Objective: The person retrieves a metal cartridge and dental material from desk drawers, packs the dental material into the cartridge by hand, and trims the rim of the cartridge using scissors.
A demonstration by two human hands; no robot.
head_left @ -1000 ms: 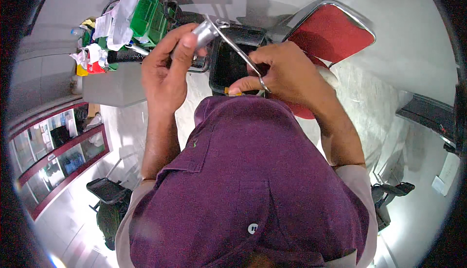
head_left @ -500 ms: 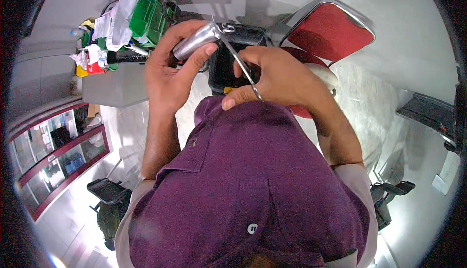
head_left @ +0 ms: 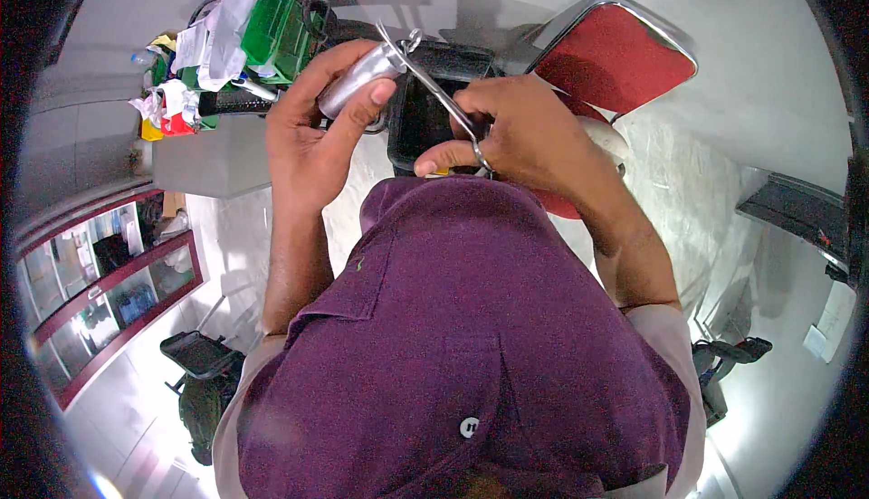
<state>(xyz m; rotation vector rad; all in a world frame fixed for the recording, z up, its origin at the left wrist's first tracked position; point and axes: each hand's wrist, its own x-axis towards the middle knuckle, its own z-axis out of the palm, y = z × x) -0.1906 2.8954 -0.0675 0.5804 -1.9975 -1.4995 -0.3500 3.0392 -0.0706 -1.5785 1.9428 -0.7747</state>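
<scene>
A silver metal-looking tube (head_left: 360, 83) lies in my left hand (head_left: 317, 137), which is closed around it with the thumb along its near side. Its right end is cut into, and a thin curled silver strip (head_left: 414, 39) stands up there. My right hand (head_left: 525, 133) grips a pair of scissors (head_left: 444, 96) by the handles, with the thumb stretched to the left. The scissor blades meet the tube's right end, and one tip sticks out beyond it at the upper left. Some of the right fingers are hidden behind the hand.
Beyond my hands stands a black open bin (head_left: 425, 119). A red chair (head_left: 615, 56) with a metal frame is at the far right. Green crates (head_left: 272, 28) with papers and packets sit far left on a grey surface, and a glass-fronted cabinet (head_left: 118, 291) lies left.
The scissors and my right hand have shifted slightly up, and the blade tip now reaches farther past the tube. The curled strip sits a little higher. My left hand has barely moved.
</scene>
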